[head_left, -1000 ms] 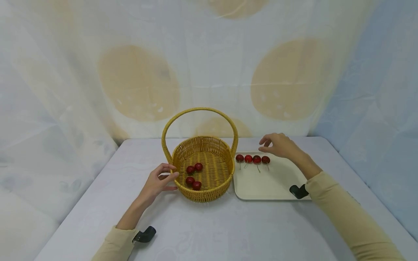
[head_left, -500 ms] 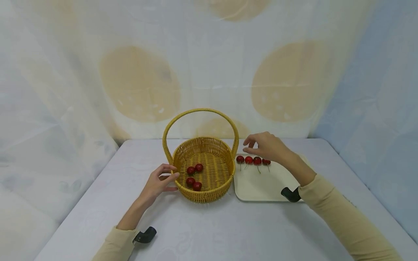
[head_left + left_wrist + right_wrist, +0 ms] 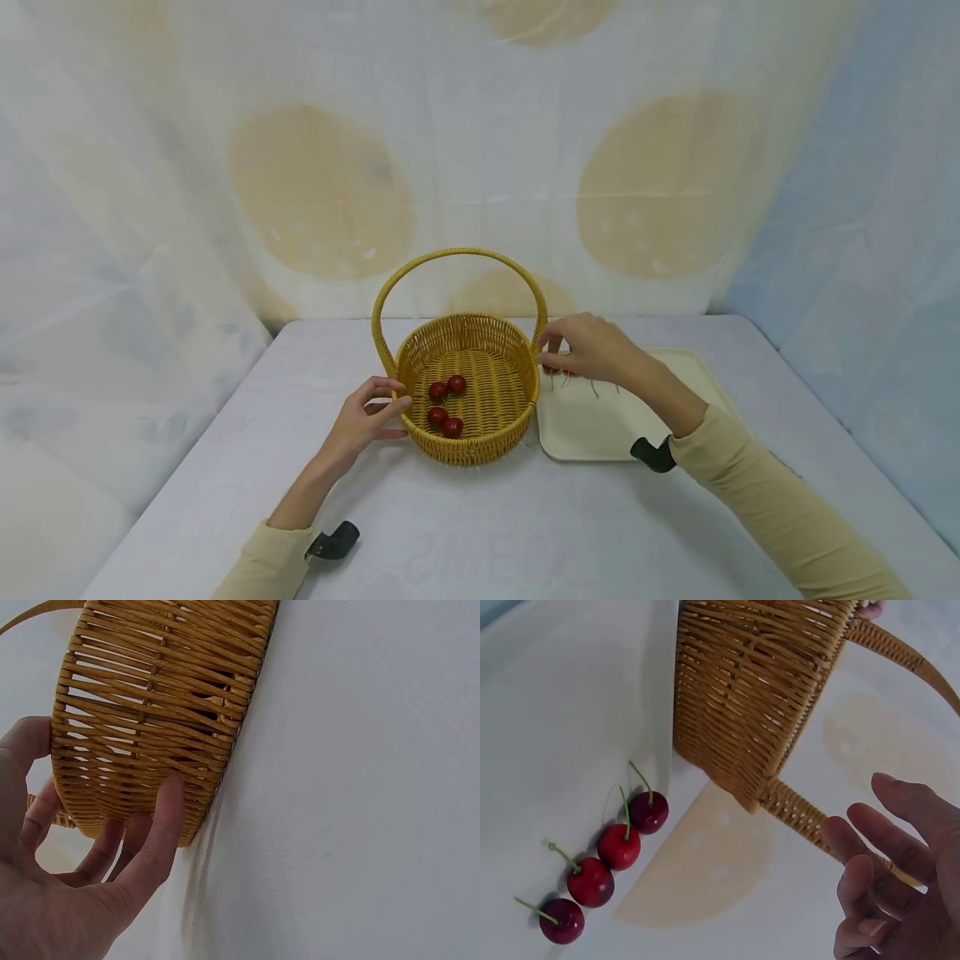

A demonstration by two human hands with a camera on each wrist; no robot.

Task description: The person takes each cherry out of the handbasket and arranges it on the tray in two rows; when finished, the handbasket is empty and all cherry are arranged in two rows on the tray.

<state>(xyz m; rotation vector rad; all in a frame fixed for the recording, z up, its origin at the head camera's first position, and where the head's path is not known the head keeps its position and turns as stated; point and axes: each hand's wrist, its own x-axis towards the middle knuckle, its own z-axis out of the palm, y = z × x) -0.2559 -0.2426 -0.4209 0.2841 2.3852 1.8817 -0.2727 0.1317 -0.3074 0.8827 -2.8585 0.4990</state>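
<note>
A yellow wicker basket (image 3: 468, 450) with a tall hoop handle (image 3: 465, 251) stands on the table, several red cherries (image 3: 452, 427) lying on its floor. My left hand (image 3: 365, 421) holds the basket's left rim; in the left wrist view its fingers (image 3: 171, 806) lie against the woven outer wall. Over the back left of a cream tray (image 3: 600, 425) hovers my right hand (image 3: 592, 346), fingers loosely bent and holding nothing. Its fingertips are close to the handle's right foot. A row of stemmed cherries (image 3: 591, 882) on the tray shows in the right wrist view; from the head view the hand mostly covers them.
The tray sits right beside the basket's right side. Behind the table (image 3: 450, 533) hangs a pale curtain (image 3: 487, 167) with large tan spots, and more cloth closes off both sides. Dark wrist mounts (image 3: 652, 455) stick out near both cuffs.
My right hand has moved left across the row of cherries and lowered toward the basket's handle, now covering most of the row. The left hand and the basket have stayed in place.
</note>
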